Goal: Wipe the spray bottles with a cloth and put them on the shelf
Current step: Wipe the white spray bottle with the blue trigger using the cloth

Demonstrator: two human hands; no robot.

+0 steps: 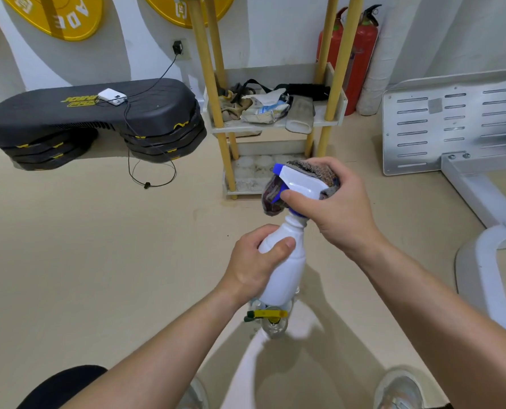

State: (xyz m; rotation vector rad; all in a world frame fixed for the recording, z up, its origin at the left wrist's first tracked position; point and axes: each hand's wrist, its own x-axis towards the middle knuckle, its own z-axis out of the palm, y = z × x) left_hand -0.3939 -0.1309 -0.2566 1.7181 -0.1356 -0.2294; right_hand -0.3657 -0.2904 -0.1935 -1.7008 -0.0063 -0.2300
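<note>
The left hand [254,261] grips the white spray bottle [287,273] by its body, in front of the shelf [207,84]. The right hand [334,208] clasps a dark cloth [275,199] around the bottle's sprayer. Yellow lettering on the black step platform [68,113] begins "JOIN".

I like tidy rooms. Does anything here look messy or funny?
Yes. The middle shelf holds a jumbled heap of gloves, straps and a crumpled packet, and a pale pad hangs over its front edge.
</note>
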